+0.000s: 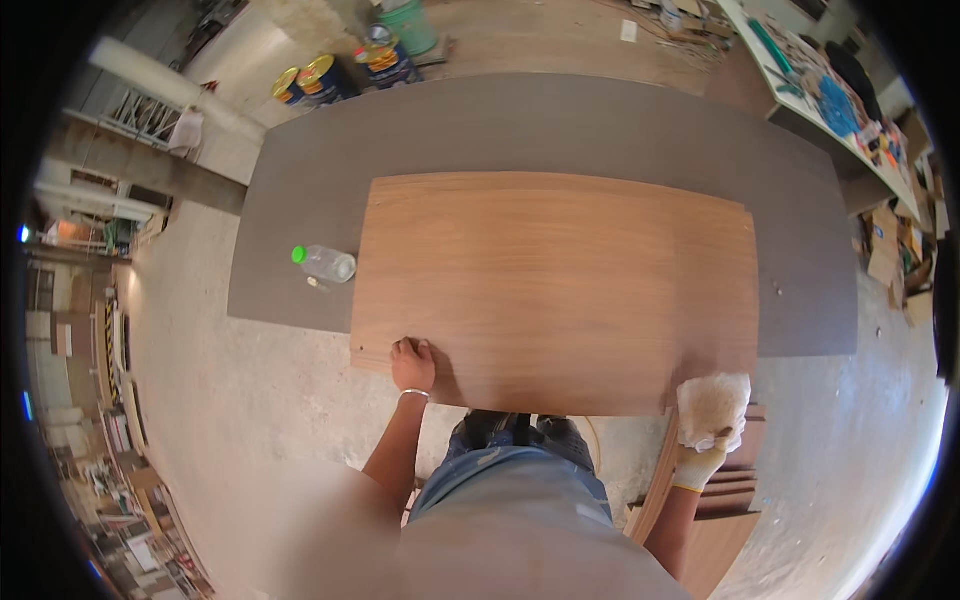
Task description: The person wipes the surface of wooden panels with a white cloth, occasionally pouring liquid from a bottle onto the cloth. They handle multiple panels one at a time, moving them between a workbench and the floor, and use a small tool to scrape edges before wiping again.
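Note:
A wood-grain board [530, 290] lies over a larger grey panel [470, 115], its near edge by my body. My left hand [413, 366] is bare, with a band at the wrist, and rests on the board's near left part; its fingers are slightly bent and hold nothing. My right hand [704, 465] wears a white glove and grips a white cloth [714, 405] at the near right corner of the board. A darker, damp-looking band runs along the board's right side. Left of the board, a clear plastic bottle [330, 264] with a green cap lies on the grey panel.
Stacked wooden boards [728, 530] stand low at my right, beneath my right arm. Paint cans [322, 78] and a green bucket [409, 27] are on the floor beyond the panel. A cluttered white-topped table [800, 105] is at the far right. Shelving and materials line the left.

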Motion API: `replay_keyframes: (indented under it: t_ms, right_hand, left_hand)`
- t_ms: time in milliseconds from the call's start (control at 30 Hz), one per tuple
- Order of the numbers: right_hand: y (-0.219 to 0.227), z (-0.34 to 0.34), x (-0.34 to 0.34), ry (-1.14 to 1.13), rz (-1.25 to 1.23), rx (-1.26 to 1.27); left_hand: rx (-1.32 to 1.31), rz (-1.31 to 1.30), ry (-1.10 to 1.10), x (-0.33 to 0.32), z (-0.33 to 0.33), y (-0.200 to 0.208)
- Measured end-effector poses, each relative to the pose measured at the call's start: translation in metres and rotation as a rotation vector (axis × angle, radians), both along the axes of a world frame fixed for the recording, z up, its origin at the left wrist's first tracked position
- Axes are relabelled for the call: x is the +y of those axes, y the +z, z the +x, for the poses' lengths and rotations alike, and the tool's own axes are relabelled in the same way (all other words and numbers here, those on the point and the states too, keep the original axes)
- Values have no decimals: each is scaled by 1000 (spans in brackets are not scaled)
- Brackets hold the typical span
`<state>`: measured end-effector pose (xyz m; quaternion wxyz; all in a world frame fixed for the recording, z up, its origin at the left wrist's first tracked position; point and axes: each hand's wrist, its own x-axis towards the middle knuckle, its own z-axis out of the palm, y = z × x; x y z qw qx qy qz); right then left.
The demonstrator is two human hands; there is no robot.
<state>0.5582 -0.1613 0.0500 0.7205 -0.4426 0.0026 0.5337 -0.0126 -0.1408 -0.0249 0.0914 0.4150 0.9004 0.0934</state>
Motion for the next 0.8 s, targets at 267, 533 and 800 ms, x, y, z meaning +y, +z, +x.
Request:
replay_keyframes:
  t_ms: [267,533,800]
  right_hand:
    - [33,-99,80,285,130,32]
    - [49,-218,65,370,53,-8]
    - [55,-305,86,489,5,49]
  left_hand:
    - [-964,-57,184,32,-96,-1]
    - [-642,815,321,85,-254,-52]
    - [-509,546,-17,141,-318,-12]
